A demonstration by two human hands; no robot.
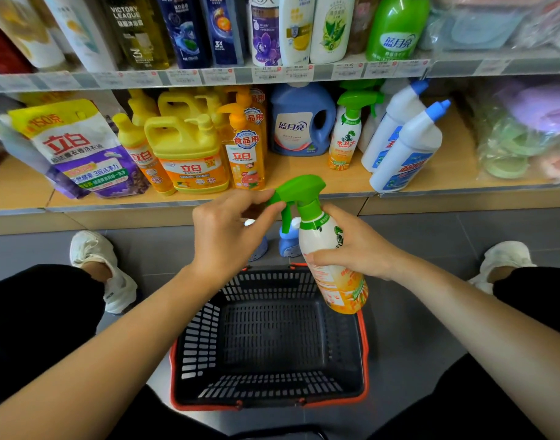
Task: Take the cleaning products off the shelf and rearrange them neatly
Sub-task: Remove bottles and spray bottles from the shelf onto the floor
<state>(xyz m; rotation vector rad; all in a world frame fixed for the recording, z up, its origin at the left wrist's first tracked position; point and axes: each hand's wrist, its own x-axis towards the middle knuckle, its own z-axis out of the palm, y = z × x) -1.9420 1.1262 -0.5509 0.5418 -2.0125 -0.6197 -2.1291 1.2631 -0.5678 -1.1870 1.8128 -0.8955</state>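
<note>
A white and orange spray bottle (328, 249) with a green trigger head hangs tilted above a black basket (272, 389) with a red rim. My right hand (355, 249) grips the bottle's body. My left hand (228, 230) pinches the nozzle end of the green trigger. On the low wooden shelf (304, 173) stand a matching spray bottle (347, 134), two white bottles with blue caps (405, 147), a blue detergent jug (299, 122), yellow and orange dish-soap bottles (189, 147) and a detergent pouch (81, 147).
The basket holds nothing. Small blue bottles (288, 242) stand on the grey floor behind it. White shoes (97, 265) and dark trouser legs flank the basket. An upper shelf (272, 74) carries shampoo bottles. Bagged soft goods (526, 131) fill the shelf's right end.
</note>
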